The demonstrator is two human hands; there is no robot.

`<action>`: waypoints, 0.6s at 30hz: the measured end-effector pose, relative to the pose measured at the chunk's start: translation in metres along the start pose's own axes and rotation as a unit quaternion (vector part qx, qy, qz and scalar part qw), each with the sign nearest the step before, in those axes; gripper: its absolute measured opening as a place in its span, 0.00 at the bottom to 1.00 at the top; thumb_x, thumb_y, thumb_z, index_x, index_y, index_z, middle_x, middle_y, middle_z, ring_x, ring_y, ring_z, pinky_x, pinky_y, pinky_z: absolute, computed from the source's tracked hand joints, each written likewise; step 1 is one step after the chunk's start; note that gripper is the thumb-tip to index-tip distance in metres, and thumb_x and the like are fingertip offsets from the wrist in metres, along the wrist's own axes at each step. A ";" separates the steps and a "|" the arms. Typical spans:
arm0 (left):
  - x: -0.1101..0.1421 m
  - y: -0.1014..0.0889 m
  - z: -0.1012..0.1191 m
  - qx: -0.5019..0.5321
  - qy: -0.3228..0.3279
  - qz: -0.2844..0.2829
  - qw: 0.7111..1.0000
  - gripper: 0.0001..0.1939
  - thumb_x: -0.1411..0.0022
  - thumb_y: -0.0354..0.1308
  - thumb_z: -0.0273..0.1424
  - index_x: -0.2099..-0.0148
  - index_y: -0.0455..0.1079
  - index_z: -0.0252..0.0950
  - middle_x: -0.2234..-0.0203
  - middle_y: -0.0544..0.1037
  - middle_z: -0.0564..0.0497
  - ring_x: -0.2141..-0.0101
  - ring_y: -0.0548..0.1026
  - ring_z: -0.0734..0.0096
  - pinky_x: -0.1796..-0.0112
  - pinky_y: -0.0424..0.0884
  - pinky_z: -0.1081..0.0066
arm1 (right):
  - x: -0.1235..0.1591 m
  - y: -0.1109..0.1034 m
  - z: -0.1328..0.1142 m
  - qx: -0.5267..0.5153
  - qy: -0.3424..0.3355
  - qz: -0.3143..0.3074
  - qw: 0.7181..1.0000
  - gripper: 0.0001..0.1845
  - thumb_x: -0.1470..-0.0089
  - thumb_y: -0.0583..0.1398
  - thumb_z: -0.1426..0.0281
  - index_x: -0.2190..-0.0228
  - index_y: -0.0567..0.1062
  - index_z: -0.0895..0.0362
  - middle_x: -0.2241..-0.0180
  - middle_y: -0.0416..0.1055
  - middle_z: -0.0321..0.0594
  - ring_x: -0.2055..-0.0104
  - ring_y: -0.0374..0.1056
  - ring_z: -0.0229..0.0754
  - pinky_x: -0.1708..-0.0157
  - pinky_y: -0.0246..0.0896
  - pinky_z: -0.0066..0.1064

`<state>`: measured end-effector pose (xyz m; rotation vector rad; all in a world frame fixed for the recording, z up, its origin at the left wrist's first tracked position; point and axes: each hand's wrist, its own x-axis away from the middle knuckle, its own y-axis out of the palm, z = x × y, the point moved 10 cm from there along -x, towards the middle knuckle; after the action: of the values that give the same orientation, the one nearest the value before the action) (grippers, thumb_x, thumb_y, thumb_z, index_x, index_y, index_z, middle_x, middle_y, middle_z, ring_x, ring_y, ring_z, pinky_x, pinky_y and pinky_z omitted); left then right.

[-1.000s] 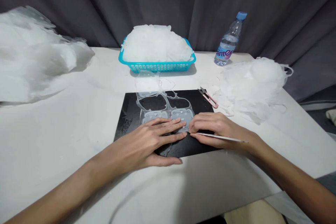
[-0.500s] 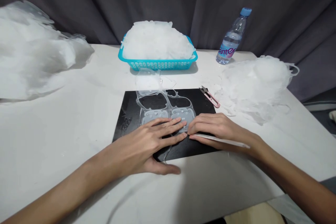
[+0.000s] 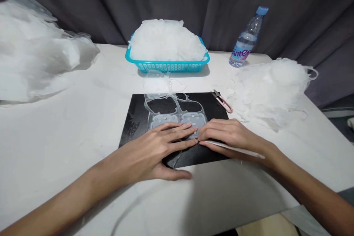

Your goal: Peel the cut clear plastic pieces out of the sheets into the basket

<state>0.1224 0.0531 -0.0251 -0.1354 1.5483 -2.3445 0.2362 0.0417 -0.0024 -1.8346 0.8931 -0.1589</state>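
Observation:
A translucent rubbery sheet [image 3: 193, 119] with rounded-rectangle pieces and cut-out holes lies on a black mat [image 3: 135, 112]. My left hand [image 3: 163, 143] rests flat on it, fingers spread, thumb out over the near edge of the mat. Against the sheet's right side is my right hand [image 3: 225, 132], closed around a slim white pen-like tool [image 3: 238, 148]. The tool's back end points toward my right wrist. Its tip is hidden under my fingers near the left fingertips, so its exact kind does not show.
Behind the mat stands a blue basket [image 3: 168, 67] heaped with translucent pieces. Pink thread snips [image 3: 224, 102] lie at the mat's far right corner. A water bottle [image 3: 243, 46], a pile of clear scraps [image 3: 276, 88] and a large white plastic heap [image 3: 35, 51] stand around.
Both hands stay almost where they were on the sheet. The whole view has shifted very slightly; no object has visibly been moved, taken or let go.

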 end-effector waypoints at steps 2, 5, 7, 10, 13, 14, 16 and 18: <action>-0.001 0.001 -0.001 -0.007 -0.004 -0.005 1.000 0.37 0.34 0.64 0.55 0.30 0.70 0.40 0.29 0.65 0.44 0.32 0.68 0.48 0.32 0.62 0.51 | 0.000 0.001 0.001 -0.005 0.008 -0.007 1.000 0.10 0.27 0.55 0.71 0.58 0.77 0.58 0.59 0.79 0.42 0.58 0.75 0.41 0.56 0.70 0.32; -0.002 0.000 -0.001 0.000 -0.005 -0.002 1.000 0.36 0.34 0.65 0.54 0.31 0.70 0.41 0.30 0.66 0.44 0.32 0.68 0.48 0.32 0.62 0.51 | 0.000 0.002 0.003 -0.016 0.018 -0.019 1.000 0.09 0.27 0.56 0.71 0.58 0.77 0.57 0.57 0.79 0.42 0.57 0.74 0.40 0.55 0.68 0.32; -0.002 -0.002 -0.001 0.012 -0.007 0.003 1.000 0.36 0.35 0.66 0.53 0.31 0.71 0.42 0.30 0.67 0.44 0.33 0.69 0.48 0.32 0.62 0.51 | -0.001 0.002 0.003 -0.022 0.019 -0.020 0.999 0.09 0.27 0.56 0.72 0.59 0.76 0.57 0.57 0.79 0.41 0.57 0.73 0.40 0.55 0.67 0.31; -0.002 -0.002 -0.003 0.020 -0.015 -0.001 1.000 0.37 0.36 0.67 0.53 0.30 0.70 0.43 0.30 0.67 0.44 0.32 0.69 0.47 0.32 0.61 0.51 | -0.001 0.002 0.004 -0.035 0.022 -0.027 0.999 0.10 0.27 0.55 0.72 0.60 0.76 0.57 0.60 0.79 0.41 0.59 0.73 0.40 0.56 0.66 0.31; 0.001 0.002 -0.004 0.014 -0.009 -0.021 1.000 0.43 0.37 0.67 0.55 0.27 0.66 0.42 0.29 0.64 0.43 0.31 0.66 0.45 0.31 0.60 0.50 | 0.000 0.001 0.005 -0.050 0.028 -0.039 0.998 0.11 0.26 0.53 0.71 0.60 0.75 0.57 0.59 0.79 0.43 0.59 0.73 0.40 0.57 0.66 0.31; 0.001 0.002 -0.004 0.014 -0.004 -0.024 1.000 0.44 0.38 0.67 0.55 0.27 0.64 0.42 0.28 0.63 0.43 0.31 0.65 0.44 0.31 0.60 0.50 | 0.000 0.001 0.005 -0.055 0.030 -0.044 0.997 0.12 0.26 0.53 0.71 0.60 0.75 0.57 0.59 0.79 0.43 0.58 0.73 0.40 0.57 0.66 0.31; 0.002 0.002 -0.003 0.020 0.002 -0.021 1.000 0.45 0.38 0.67 0.55 0.26 0.63 0.41 0.28 0.62 0.43 0.31 0.65 0.44 0.31 0.61 0.50 | 0.002 0.000 0.006 -0.063 0.034 -0.054 0.996 0.12 0.26 0.52 0.71 0.59 0.75 0.56 0.58 0.78 0.44 0.58 0.73 0.41 0.57 0.66 0.31; 0.002 0.000 -0.003 0.024 0.004 -0.012 1.000 0.46 0.39 0.68 0.55 0.26 0.63 0.42 0.28 0.62 0.42 0.31 0.66 0.44 0.32 0.61 0.50 | 0.004 0.000 0.008 -0.070 0.040 -0.066 0.994 0.12 0.26 0.52 0.72 0.59 0.74 0.56 0.57 0.78 0.44 0.57 0.74 0.41 0.57 0.66 0.31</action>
<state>0.1193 0.0553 -0.0264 -0.1354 1.4999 -2.4025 0.2431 0.0448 -0.0070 -2.0325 0.8563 -0.2606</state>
